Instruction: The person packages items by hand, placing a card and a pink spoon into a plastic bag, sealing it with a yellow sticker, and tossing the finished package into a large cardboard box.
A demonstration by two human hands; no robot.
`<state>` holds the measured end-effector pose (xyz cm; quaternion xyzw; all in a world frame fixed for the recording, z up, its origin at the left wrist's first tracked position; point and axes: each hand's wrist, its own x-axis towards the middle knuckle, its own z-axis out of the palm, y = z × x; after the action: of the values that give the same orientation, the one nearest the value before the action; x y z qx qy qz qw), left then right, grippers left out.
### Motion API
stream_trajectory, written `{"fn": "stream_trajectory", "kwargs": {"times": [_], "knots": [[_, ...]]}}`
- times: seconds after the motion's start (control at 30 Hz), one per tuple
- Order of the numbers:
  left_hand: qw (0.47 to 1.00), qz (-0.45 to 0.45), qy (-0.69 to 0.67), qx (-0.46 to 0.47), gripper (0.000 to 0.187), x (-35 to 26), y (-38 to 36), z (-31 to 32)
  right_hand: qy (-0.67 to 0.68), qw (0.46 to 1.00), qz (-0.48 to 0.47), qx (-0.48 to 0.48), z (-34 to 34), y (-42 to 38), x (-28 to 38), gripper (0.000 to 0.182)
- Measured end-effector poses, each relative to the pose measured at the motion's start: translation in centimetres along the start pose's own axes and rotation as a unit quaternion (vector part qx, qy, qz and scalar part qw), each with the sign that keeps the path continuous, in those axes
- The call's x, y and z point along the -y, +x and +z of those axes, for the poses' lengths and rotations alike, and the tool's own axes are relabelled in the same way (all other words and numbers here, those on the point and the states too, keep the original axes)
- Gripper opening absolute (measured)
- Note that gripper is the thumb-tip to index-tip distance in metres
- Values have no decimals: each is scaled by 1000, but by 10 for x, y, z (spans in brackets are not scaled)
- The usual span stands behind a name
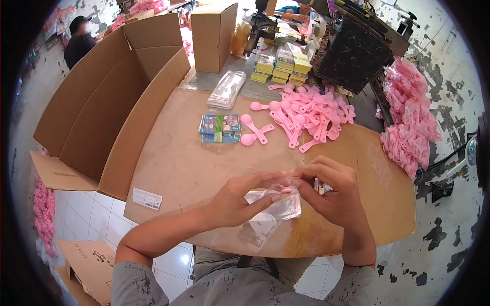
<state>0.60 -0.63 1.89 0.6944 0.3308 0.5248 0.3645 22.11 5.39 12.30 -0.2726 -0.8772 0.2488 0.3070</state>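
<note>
Low over the front of the table, my left hand (244,198) and my right hand (332,191) meet at the fingertips. Both pinch a thin clear plastic bag (279,181) between thumb and fingers. A bit of pink shows at the left thumb tip; I cannot make out what it is. Part of a printed card (321,186) shows under the right fingers, and whether it is held or lying is hidden. Beneath the hands are more clear plastic bags (287,208). Further away lie a banded stack of blue printed cards (220,128) and a pile of pink spoons (309,109).
A large open cardboard box (97,102) stands at the left. Behind are a bundle of clear bags (227,90), card stacks (282,64), an upright carton (210,38) and a black machine box (352,53). Bagged pink items (408,120) hang right. A person (79,43) is far left.
</note>
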Motion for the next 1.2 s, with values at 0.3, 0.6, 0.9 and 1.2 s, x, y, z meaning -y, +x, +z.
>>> {"fn": "stream_trajectory", "kwargs": {"times": [0.3,0.6,0.9,1.2], "knots": [[994,-101,-12,-45,46,-11,-1,-4,-239,946,-201,-91,25,3,-10,26],[988,-38,150,7,54,0,-7,2,-346,915,-197,-69,49,4,-22,15],[971,-202,-126,-28,34,-4,1,-9,499,857,108,63,-97,-79,-121,7],[968,-211,-137,-24,31,1,-1,-6,-252,903,251,-241,-155,-159,-204,44]]}}
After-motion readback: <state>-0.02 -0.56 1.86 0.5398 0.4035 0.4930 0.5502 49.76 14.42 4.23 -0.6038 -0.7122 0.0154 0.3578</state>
